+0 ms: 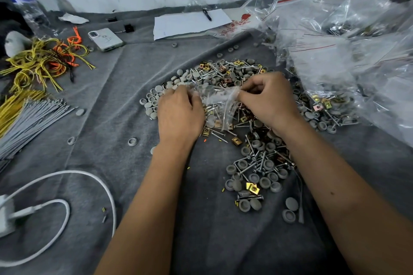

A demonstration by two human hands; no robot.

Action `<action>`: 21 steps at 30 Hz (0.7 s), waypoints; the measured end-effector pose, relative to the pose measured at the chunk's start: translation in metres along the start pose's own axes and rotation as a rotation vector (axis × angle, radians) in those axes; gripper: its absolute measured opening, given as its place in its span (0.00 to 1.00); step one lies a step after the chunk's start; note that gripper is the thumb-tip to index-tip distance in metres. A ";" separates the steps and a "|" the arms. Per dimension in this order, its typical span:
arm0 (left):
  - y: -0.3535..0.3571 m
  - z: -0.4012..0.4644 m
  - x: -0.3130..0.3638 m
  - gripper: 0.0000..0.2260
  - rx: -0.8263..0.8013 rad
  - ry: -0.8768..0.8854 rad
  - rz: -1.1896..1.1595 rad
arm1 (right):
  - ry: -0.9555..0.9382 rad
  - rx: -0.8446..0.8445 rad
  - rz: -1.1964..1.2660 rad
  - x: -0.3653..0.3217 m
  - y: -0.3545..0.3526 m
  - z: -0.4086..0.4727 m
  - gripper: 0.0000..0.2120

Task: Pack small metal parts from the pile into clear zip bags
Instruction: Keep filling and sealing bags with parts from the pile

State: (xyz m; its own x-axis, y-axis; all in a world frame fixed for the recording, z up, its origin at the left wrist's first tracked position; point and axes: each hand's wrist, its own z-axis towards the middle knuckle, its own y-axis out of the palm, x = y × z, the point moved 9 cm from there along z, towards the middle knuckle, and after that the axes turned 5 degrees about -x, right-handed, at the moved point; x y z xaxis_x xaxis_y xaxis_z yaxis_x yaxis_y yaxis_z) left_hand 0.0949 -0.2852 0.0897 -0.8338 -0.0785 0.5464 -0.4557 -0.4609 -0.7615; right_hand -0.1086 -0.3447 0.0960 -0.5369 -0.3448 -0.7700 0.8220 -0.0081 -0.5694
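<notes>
Zip bag (pixel 218 105), thin, limp and slippery, hangs over the pile of screws and caps (pixel 225 78) mid-blanket, so my left hand (pixel 180 113) and right hand (pixel 266 98) pinch its top corners, where I judge the stiffer strip grips best.

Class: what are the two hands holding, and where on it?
Both hands hold one clear zip bag: left hand at its left edge, right hand pinching its right edge.
</notes>
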 end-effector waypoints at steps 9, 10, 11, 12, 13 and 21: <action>-0.007 -0.021 0.061 0.16 0.015 0.379 -0.164 | -0.057 0.025 0.013 -0.008 0.000 -0.002 0.07; -0.005 -0.022 0.064 0.14 0.006 0.402 -0.163 | -0.057 0.021 0.012 -0.007 0.000 -0.002 0.06; -0.005 -0.022 0.064 0.13 0.002 0.413 -0.174 | -0.060 0.018 0.018 -0.008 0.001 -0.002 0.05; -0.004 -0.022 0.064 0.11 -0.005 0.419 -0.190 | -0.065 0.016 0.027 -0.008 0.001 -0.002 0.05; -0.004 -0.022 0.063 0.10 -0.015 0.425 -0.201 | -0.071 0.017 0.034 -0.009 0.001 -0.002 0.05; 0.005 -0.016 0.047 0.05 -0.066 0.311 -0.198 | -0.093 0.018 0.004 -0.011 0.003 -0.003 0.05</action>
State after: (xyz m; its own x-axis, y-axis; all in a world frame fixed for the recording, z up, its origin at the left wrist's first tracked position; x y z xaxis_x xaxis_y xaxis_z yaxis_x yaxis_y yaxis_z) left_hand 0.0481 -0.2768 0.1060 -0.7779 0.2832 0.5610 -0.6280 -0.3812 -0.6784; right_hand -0.1010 -0.3385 0.1022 -0.5143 -0.4303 -0.7419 0.8280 -0.0235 -0.5603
